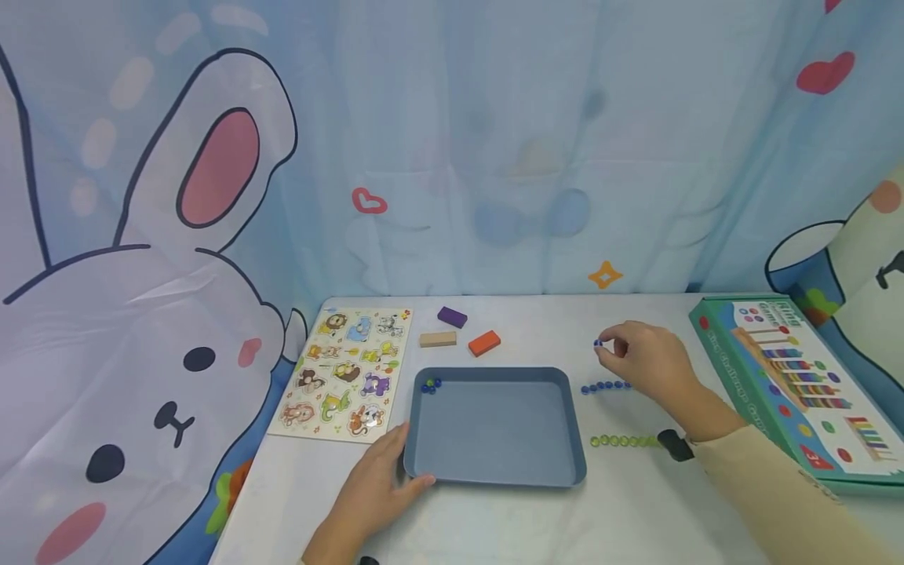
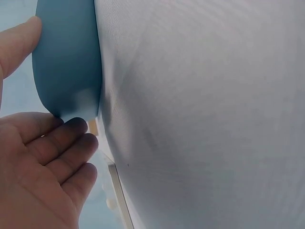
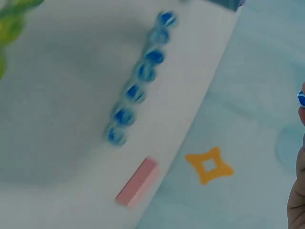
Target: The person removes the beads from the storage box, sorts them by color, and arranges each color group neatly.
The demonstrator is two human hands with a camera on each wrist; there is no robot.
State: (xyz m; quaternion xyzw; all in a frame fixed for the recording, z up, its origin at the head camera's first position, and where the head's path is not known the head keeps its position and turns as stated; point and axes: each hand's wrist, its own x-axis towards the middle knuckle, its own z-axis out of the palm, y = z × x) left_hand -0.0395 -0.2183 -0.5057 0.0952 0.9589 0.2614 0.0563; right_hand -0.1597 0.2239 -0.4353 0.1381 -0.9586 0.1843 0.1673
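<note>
My right hand (image 1: 650, 361) pinches a small blue marble (image 1: 598, 343) between thumb and fingertips, raised beyond a row of blue marbles (image 1: 606, 386). In the right wrist view, that held marble (image 3: 301, 98) shows at the right edge. My left hand (image 1: 377, 482) touches the near left corner of a blue-grey tray (image 1: 494, 480), its thumb at the front rim and its fingers along the left side. In the left wrist view the fingers lie relaxed against the tray wall (image 2: 69, 62). Several marbles (image 1: 431, 385), blue ones and a green one, sit in the tray's far left corner.
A row of green marbles (image 1: 625, 441) lies right of the tray. Purple (image 1: 452, 317), tan (image 1: 438, 339) and orange blocks (image 1: 484, 343) lie behind it, an animal puzzle board (image 1: 346, 373) to its left. A pink block (image 3: 137, 183) and a game box (image 1: 812, 384) are on the right.
</note>
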